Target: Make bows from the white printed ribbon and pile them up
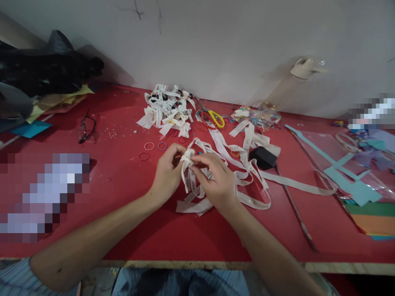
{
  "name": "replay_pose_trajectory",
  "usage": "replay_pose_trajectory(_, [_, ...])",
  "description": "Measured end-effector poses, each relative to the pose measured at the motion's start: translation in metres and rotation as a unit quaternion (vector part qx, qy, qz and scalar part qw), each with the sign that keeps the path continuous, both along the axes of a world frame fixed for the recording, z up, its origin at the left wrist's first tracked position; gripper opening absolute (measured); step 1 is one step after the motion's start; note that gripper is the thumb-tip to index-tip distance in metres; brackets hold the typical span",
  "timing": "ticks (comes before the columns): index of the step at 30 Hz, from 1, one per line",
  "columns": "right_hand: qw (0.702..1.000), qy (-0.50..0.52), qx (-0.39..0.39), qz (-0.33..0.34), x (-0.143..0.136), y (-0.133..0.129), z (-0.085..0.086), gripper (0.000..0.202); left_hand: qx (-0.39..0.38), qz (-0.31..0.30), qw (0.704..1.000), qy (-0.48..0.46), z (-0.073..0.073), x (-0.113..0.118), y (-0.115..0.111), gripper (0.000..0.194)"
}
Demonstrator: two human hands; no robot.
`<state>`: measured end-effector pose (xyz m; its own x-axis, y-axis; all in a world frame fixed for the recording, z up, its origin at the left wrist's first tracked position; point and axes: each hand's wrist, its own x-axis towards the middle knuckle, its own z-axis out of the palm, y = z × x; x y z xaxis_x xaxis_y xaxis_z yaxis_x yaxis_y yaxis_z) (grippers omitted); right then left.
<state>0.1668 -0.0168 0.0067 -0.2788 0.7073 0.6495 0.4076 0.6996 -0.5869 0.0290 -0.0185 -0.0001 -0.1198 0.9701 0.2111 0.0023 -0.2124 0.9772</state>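
Note:
Both hands meet over the middle of the red table, working on a knotted white ribbon bow [189, 158]. My left hand [168, 170] is closed, pinching the bow from the left. From the right, my right hand [216, 176] pinches the same bow with thumb and forefinger. Printed ribbon tails hang below the bow. A loose tangle of printed white ribbon [251, 176] spreads to the right of my hands. Small elastic bands lie left of the bow, among them a pink band [149, 146] and a purple band [162, 146].
A pile of ribbon bows [168, 107] lies at the back, beside scissors [212, 117]. Eyeglasses [87, 126] and a black bag [46, 65] are on the left. A thin rod [296, 209], coloured paper [375, 220] and plastic sheets occupy the right. A tape roll [304, 68] hangs on the wall.

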Motion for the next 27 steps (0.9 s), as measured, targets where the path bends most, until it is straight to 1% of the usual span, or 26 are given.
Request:
replay_pose_trajectory(8, [0.997,0.025,-0.057,0.036,0.002,0.003,0.003,0.003,0.018,-0.001,0.999,0.034,-0.002,0.000,0.000,0.018])
replay_pose_trajectory(11, [0.995,0.032,-0.083,0.049,0.002,0.002,0.005,0.004,0.022,-0.003,0.999,0.047,-0.003,-0.001,0.000,0.016])
replay_pose_trajectory(13, [0.995,0.035,-0.085,0.037,0.000,0.000,0.006,0.008,0.026,-0.009,0.998,0.062,-0.004,-0.001,-0.001,0.013])
replay_pose_trajectory(15, [0.996,0.039,-0.074,0.013,-0.003,-0.003,0.006,0.011,0.035,-0.017,0.996,0.076,-0.004,-0.002,-0.002,0.009])
replay_pose_trajectory(17, [0.998,0.041,-0.054,-0.009,-0.006,-0.006,0.004,0.014,0.051,-0.022,0.995,0.089,-0.003,-0.002,-0.003,0.010])
replay_pose_trajectory(21, [0.998,0.042,0.010,-0.044,-0.011,-0.010,0.000,0.017,0.086,-0.017,0.990,0.112,-0.001,-0.002,-0.005,0.013])
replay_pose_trajectory(24, [0.996,0.039,0.053,-0.058,-0.012,-0.011,-0.002,0.019,0.099,-0.006,0.988,0.120,-0.002,0.000,-0.007,0.014])
replay_pose_trajectory(27, [0.994,0.039,0.076,-0.063,-0.011,-0.010,-0.003,0.021,0.109,-0.009,0.986,0.124,-0.004,0.002,-0.008,0.019])
